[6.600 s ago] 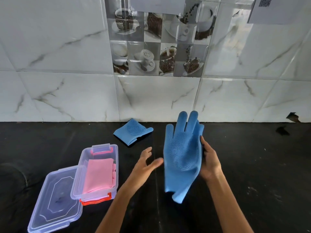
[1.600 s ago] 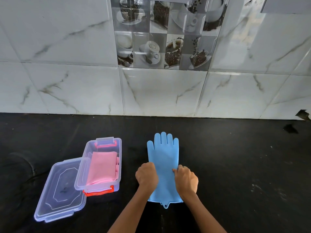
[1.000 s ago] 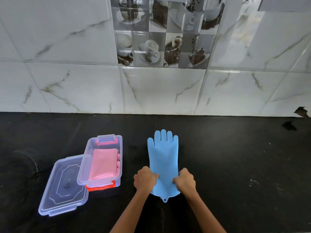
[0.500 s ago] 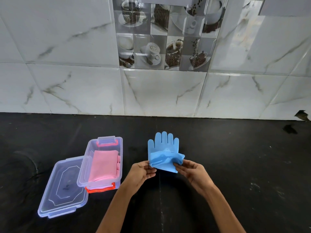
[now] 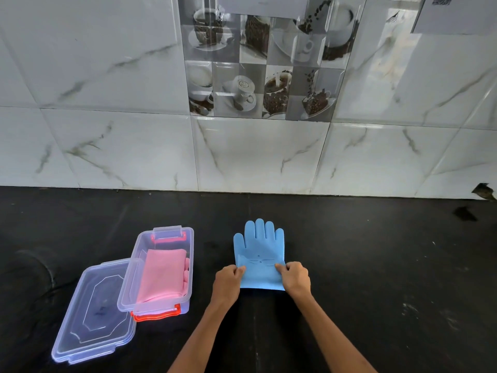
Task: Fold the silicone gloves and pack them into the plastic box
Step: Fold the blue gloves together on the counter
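A blue silicone glove lies on the black counter, fingers pointing to the wall, its cuff half folded up over the palm. My left hand pinches the folded cuff's left edge and my right hand pinches its right edge, both pressing it down. Left of them stands the clear plastic box with red clasps, holding a folded pink glove. The other blue glove, seen folded earlier, is not in view.
The box's clear lid lies flat on the counter, partly tucked under the box's left side. A white marble-tiled wall closes the back of the black counter.
The glove lay flat under both hands; they lifted its cuff end, carried it towards the fingers and have now laid it down over the palm, halving the glove's length.
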